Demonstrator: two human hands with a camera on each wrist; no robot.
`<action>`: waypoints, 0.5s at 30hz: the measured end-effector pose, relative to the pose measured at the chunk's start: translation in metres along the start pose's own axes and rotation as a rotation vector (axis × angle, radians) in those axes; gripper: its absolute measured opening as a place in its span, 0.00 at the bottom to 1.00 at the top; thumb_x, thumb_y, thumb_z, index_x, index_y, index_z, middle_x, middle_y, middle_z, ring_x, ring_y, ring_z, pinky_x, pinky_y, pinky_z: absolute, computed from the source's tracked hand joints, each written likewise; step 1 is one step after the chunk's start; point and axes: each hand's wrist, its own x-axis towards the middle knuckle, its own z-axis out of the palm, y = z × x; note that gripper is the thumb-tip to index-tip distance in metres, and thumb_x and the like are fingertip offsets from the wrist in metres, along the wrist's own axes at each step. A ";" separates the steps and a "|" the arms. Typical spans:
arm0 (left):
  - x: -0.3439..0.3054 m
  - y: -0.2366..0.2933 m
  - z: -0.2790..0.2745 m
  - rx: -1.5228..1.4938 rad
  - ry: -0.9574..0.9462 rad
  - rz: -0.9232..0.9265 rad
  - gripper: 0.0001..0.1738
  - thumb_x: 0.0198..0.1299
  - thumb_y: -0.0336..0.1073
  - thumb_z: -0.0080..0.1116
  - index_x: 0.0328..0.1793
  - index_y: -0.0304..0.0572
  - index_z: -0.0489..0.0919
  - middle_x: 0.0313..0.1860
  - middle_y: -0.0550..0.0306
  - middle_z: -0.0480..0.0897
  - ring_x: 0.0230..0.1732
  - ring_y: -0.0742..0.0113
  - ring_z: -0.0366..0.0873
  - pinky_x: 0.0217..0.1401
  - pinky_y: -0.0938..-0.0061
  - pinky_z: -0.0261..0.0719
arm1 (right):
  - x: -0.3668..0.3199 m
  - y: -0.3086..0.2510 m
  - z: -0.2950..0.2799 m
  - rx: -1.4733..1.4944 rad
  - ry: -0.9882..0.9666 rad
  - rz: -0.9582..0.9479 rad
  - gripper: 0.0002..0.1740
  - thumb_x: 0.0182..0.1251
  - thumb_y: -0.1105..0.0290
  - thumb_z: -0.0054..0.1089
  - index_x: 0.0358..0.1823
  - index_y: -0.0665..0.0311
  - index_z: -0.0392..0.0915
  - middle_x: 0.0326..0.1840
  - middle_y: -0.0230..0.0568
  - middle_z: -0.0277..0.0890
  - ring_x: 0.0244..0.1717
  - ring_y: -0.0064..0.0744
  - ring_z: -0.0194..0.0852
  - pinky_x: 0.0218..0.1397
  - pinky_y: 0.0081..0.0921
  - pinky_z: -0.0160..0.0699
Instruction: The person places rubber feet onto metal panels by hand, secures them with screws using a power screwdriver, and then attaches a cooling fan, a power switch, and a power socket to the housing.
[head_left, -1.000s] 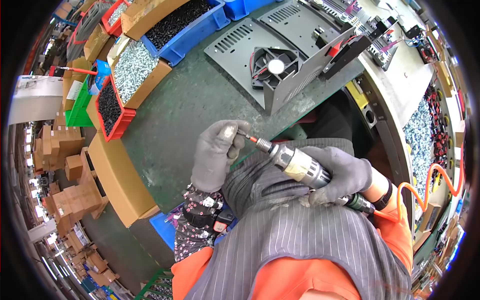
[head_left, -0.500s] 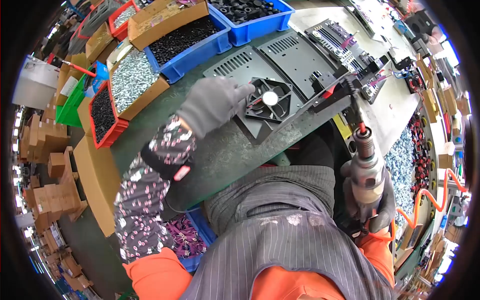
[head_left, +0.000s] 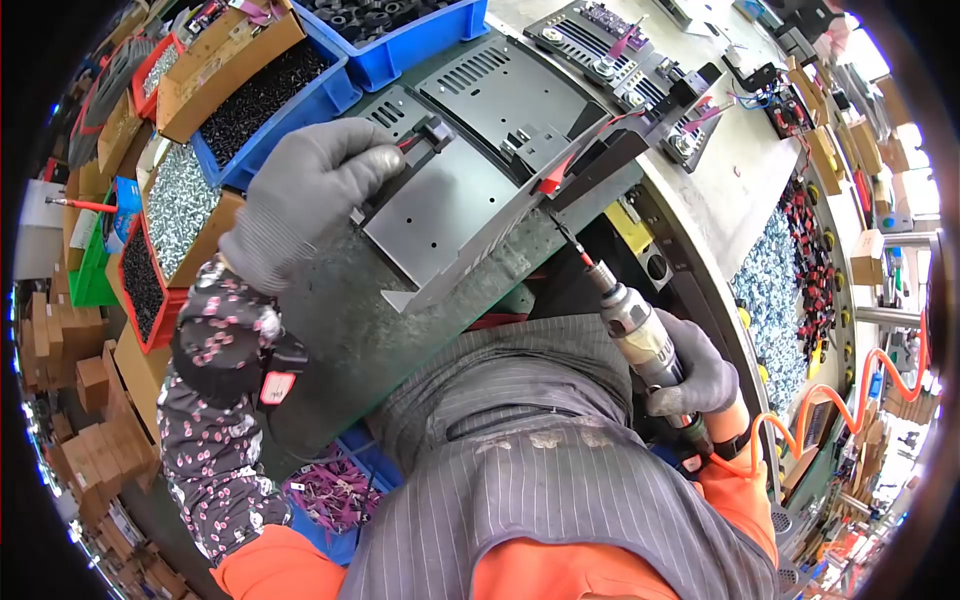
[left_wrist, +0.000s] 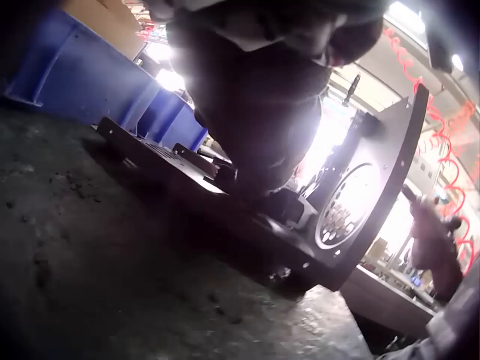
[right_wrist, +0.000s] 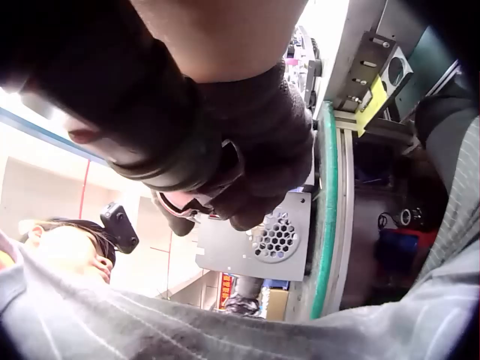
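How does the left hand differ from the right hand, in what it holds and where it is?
The left hand grips the tilted grey sheet-metal chassis; the right hand grips a silver air screwdriver. The left hand reaches out over the green table mat; the right hand is close to the body, at the table edge. The left forearm wears a flowered black sleeve; the right wrist is bare. Both wear grey knit gloves.

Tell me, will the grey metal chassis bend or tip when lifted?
Probably stiff: the chassis is folded sheet metal. Likely apt to tip: it sits tilted at the table edge, with the left hand gripping only one end.
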 end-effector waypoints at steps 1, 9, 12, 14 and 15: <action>-0.002 0.005 0.002 -0.006 0.008 -0.005 0.13 0.62 0.37 0.55 0.43 0.33 0.79 0.32 0.64 0.79 0.33 0.77 0.73 0.37 0.80 0.72 | 0.004 -0.002 -0.002 0.005 -0.011 -0.008 0.46 0.35 0.52 0.78 0.55 0.70 0.68 0.33 0.31 0.74 0.32 0.18 0.70 0.37 0.19 0.72; -0.002 -0.009 0.040 0.124 -0.332 -0.140 0.21 0.63 0.47 0.51 0.46 0.34 0.80 0.31 0.51 0.81 0.32 0.64 0.79 0.38 0.73 0.75 | 0.020 -0.015 -0.015 -0.043 -0.037 -0.031 0.45 0.35 0.54 0.78 0.55 0.70 0.69 0.35 0.31 0.74 0.33 0.19 0.71 0.39 0.21 0.72; 0.001 -0.005 0.042 -0.048 -0.313 -0.195 0.20 0.63 0.45 0.50 0.45 0.32 0.80 0.34 0.50 0.82 0.34 0.65 0.78 0.41 0.73 0.74 | 0.022 -0.024 -0.019 -0.117 -0.083 0.051 0.44 0.34 0.55 0.78 0.54 0.70 0.69 0.35 0.33 0.75 0.35 0.21 0.70 0.41 0.23 0.72; 0.004 -0.006 0.044 -0.184 -0.286 -0.226 0.20 0.64 0.45 0.50 0.45 0.32 0.80 0.33 0.53 0.81 0.34 0.69 0.77 0.41 0.75 0.74 | 0.023 -0.028 -0.020 -0.167 -0.078 0.025 0.44 0.34 0.56 0.79 0.54 0.69 0.69 0.34 0.33 0.75 0.33 0.20 0.70 0.39 0.23 0.72; 0.005 -0.008 0.045 -0.241 -0.289 -0.238 0.20 0.64 0.45 0.49 0.44 0.32 0.81 0.33 0.56 0.81 0.34 0.72 0.75 0.40 0.76 0.74 | 0.023 -0.030 -0.021 -0.180 -0.084 0.015 0.44 0.34 0.56 0.79 0.54 0.69 0.69 0.34 0.33 0.75 0.33 0.20 0.71 0.38 0.22 0.72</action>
